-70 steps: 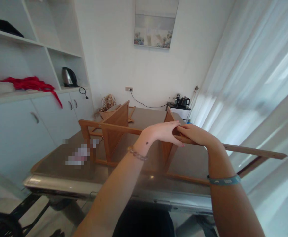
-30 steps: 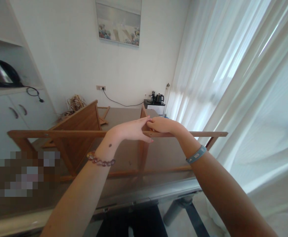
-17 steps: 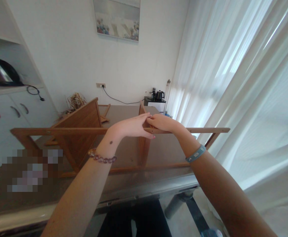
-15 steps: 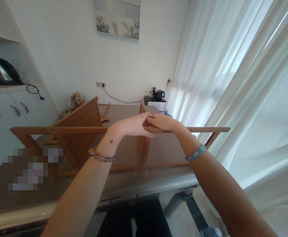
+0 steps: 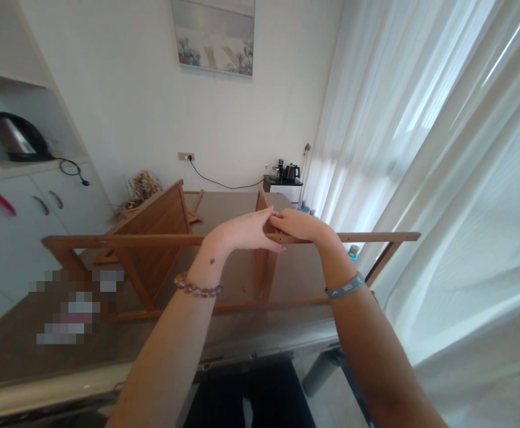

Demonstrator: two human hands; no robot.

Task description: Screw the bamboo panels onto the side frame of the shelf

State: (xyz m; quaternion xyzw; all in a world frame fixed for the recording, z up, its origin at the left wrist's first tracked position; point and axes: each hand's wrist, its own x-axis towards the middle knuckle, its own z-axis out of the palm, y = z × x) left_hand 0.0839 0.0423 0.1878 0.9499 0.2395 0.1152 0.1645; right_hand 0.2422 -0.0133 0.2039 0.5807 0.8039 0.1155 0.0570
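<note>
A wooden shelf rack (image 5: 153,240) rests on its side on the table (image 5: 166,339), with its long upper rail running across the view. My left hand (image 5: 246,232) grips the rail at the middle cross board (image 5: 265,279), thumb on the near side and fingers over the top. Against it, my right hand (image 5: 299,223) is closed over the same joint, its fingers curled and partly hidden behind the rail. The fingertips of both hands meet there. Whether anything small is between them cannot be made out.
Another wooden panel (image 5: 157,221) slants inside the rack's left side. Dried stalks (image 5: 144,187) lie behind it. A kettle (image 5: 19,137) stands in the left cabinet niche; a black pot (image 5: 292,172) sits on a small stand at the back. White curtains (image 5: 420,148) hang on the right.
The whole view has shifted slightly, so the rack and room appear a little farther right and lower. Both hands keep their place at the middle joint.
</note>
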